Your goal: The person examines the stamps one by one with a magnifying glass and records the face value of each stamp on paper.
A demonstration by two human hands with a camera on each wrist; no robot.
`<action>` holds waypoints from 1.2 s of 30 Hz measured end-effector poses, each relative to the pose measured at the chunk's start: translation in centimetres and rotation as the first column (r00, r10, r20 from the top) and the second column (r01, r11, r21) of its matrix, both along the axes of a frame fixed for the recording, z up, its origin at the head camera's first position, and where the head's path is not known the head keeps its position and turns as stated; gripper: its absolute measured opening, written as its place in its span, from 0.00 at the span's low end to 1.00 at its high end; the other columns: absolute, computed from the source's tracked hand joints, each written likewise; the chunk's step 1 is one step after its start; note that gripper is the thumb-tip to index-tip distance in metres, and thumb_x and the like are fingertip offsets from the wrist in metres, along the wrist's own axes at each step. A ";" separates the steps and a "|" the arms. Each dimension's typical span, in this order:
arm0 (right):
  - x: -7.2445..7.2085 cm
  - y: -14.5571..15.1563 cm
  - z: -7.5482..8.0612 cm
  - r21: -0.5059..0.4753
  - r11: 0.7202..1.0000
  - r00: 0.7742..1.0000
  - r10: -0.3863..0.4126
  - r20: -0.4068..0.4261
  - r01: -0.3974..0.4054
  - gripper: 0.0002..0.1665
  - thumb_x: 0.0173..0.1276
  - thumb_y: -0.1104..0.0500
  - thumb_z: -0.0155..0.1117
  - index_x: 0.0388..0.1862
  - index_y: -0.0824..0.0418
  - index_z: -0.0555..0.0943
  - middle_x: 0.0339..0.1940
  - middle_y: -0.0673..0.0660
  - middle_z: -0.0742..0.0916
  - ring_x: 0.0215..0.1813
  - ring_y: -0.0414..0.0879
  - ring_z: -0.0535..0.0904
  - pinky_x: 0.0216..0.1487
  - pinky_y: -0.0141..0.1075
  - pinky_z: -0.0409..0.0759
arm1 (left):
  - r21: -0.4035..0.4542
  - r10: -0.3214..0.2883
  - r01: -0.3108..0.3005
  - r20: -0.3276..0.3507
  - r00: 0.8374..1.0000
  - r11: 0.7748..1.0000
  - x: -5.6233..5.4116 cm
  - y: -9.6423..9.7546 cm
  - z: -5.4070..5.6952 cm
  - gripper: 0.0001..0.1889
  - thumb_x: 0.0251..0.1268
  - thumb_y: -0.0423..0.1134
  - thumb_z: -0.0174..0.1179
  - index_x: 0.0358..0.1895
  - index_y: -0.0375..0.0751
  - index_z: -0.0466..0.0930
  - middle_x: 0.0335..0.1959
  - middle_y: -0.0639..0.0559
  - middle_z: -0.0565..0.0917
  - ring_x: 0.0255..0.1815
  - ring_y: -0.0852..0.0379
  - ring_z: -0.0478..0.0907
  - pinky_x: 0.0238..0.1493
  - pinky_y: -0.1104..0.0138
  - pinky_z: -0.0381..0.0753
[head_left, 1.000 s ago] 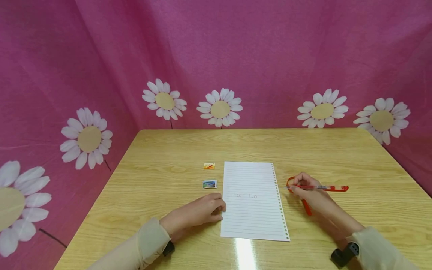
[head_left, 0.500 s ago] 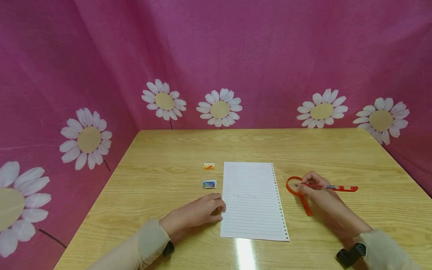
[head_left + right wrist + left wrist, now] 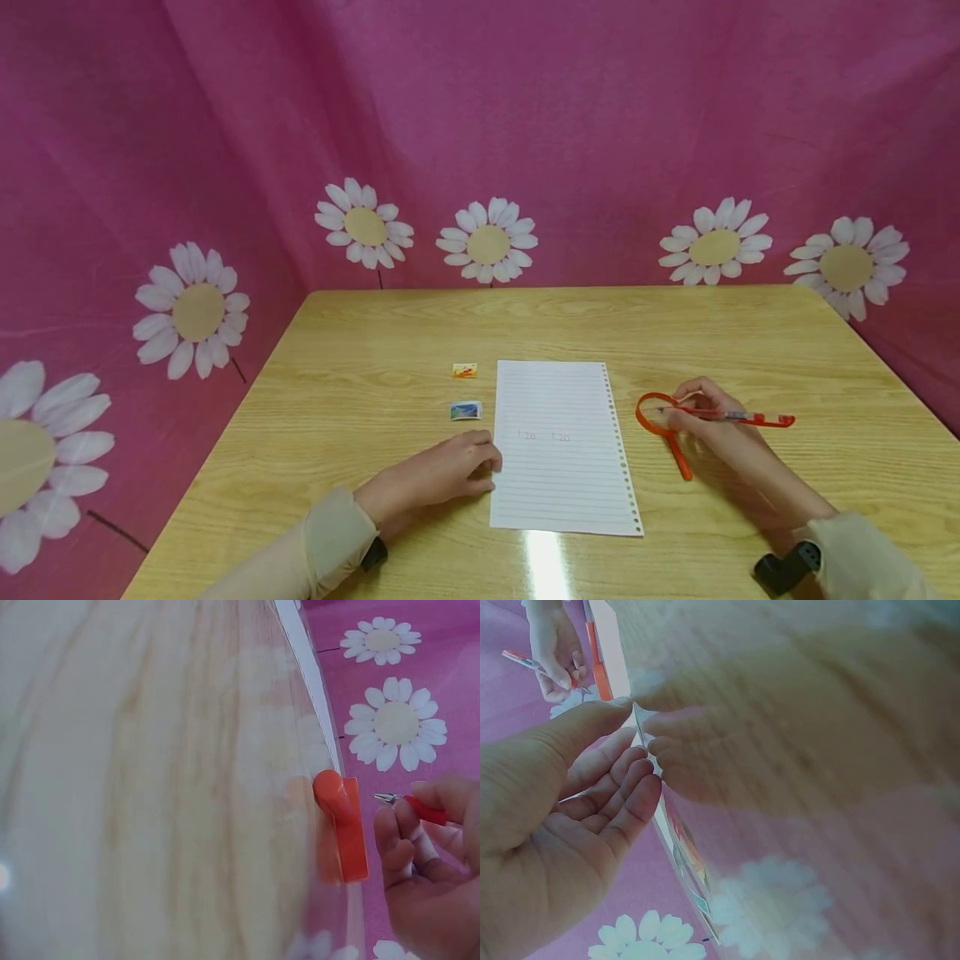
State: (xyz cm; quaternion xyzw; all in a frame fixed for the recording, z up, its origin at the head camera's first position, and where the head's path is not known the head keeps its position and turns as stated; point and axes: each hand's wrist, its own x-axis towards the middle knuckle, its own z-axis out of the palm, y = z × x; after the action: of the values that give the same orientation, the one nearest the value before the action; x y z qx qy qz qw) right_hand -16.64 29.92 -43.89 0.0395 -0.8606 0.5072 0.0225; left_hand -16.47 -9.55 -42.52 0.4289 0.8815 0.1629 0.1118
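Nearest, at 9 o'clock from the paper's middle, the left hand (image 3: 442, 467) lies with fingers loosely bent and thumb apart, gripping nothing; its fingertips meet the left edge of the paper (image 3: 562, 492), seemingly to steady it. The lined paper carries two small groups of figures in its middle.

At 3 o'clock from the paper lies the red magnifying glass (image 3: 680, 457), its handle pointing to 5 o'clock. Just beyond its handle, the right hand (image 3: 716, 429) has thumb and fingers together, clamped on a red pen (image 3: 735, 416) near the tip, which points to 9 o'clock above the lens. Whether this hand rests on the table (image 3: 675, 333), I cannot tell.

The step looks like writing, pen poised off the paper; reaching the lines would call for a move toward 9 o'clock, clear of the lens rim.

Farther off, toward 10 o'clock, sit a blue stamp (image 3: 467, 410) and a yellow stamp (image 3: 464, 371).
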 end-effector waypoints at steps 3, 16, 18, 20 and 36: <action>-0.1 -0.1 0.1 0.018 1.000 1.000 -0.013 0.021 0.012 0.21 0.66 0.51 0.68 0.50 0.62 0.74 0.28 0.39 0.81 0.32 0.34 0.74 0.33 0.32 0.71 | 0.001 -0.003 0.003 -0.004 1.000 1.000 -0.1 0.0 0.0 0.05 0.69 0.39 0.60 0.43 0.43 0.80 0.42 0.54 0.77 0.38 0.66 0.68 0.43 0.77 0.73; 0.1 0.0 0.0 -0.016 1.000 0.997 0.016 -0.070 -0.018 0.16 0.66 0.57 0.68 0.47 0.67 0.81 0.31 0.38 0.87 0.32 0.31 0.75 0.32 0.28 0.72 | 0.005 0.002 -0.002 0.005 1.000 1.000 0.0 0.0 0.0 0.06 0.69 0.39 0.60 0.44 0.42 0.80 0.42 0.53 0.77 0.39 0.65 0.69 0.45 0.76 0.75; 0.1 0.1 -0.1 0.019 0.999 0.992 0.037 -0.124 -0.035 0.15 0.66 0.60 0.67 0.48 0.67 0.81 0.33 0.42 0.88 0.34 0.31 0.77 0.34 0.25 0.74 | 0.005 0.004 -0.004 0.009 1.000 1.000 0.0 0.0 0.0 0.06 0.69 0.39 0.60 0.44 0.42 0.80 0.42 0.53 0.77 0.39 0.65 0.69 0.45 0.76 0.75; 0.1 0.2 -0.1 0.062 0.997 0.982 0.063 -0.177 -0.052 0.14 0.65 0.62 0.68 0.48 0.67 0.81 0.32 0.46 0.88 0.34 0.32 0.79 0.36 0.23 0.74 | 0.001 0.000 0.000 0.000 1.000 1.000 -0.1 0.0 0.0 0.06 0.69 0.39 0.60 0.44 0.42 0.80 0.42 0.53 0.77 0.39 0.65 0.69 0.45 0.76 0.75; 0.2 1.7 -0.1 0.014 0.969 0.955 0.245 -0.170 -0.246 0.17 0.71 0.71 0.55 0.57 0.73 0.76 0.43 0.40 0.88 0.42 0.32 0.84 0.40 0.25 0.81 | -0.011 -0.001 0.001 -0.003 1.000 1.000 -0.2 0.0 -0.1 0.06 0.69 0.40 0.60 0.44 0.43 0.81 0.43 0.54 0.77 0.39 0.66 0.69 0.45 0.77 0.74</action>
State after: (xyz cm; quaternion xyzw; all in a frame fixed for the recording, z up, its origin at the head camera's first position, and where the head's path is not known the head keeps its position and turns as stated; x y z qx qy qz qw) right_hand -16.45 31.57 -44.00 0.1891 -0.8422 0.5038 0.0333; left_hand -16.66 -9.55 -42.57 0.4291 0.8822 0.1574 0.1129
